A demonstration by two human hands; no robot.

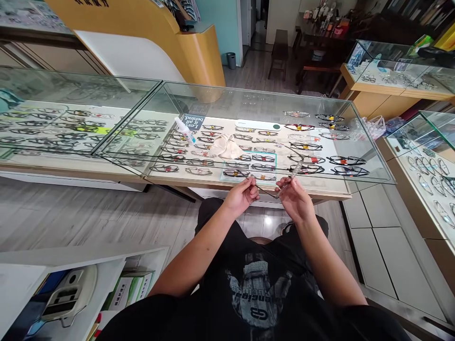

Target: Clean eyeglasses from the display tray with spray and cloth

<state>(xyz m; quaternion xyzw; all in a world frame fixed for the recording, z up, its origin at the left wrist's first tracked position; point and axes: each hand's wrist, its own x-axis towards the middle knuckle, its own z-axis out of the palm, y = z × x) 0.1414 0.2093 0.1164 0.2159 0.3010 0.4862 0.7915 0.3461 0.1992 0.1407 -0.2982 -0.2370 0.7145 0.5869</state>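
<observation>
A pair of glasses (280,182) is pinched between the left hand (241,195) and right hand (295,201), just before the glass surface (199,102). Light, thin and probably fragile; best gripped at the temples.

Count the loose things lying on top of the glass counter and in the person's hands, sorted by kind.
Spray bottle: 1
Cloth: 1
Glasses, held by left hand and right hand: 1
Total: 3
</observation>
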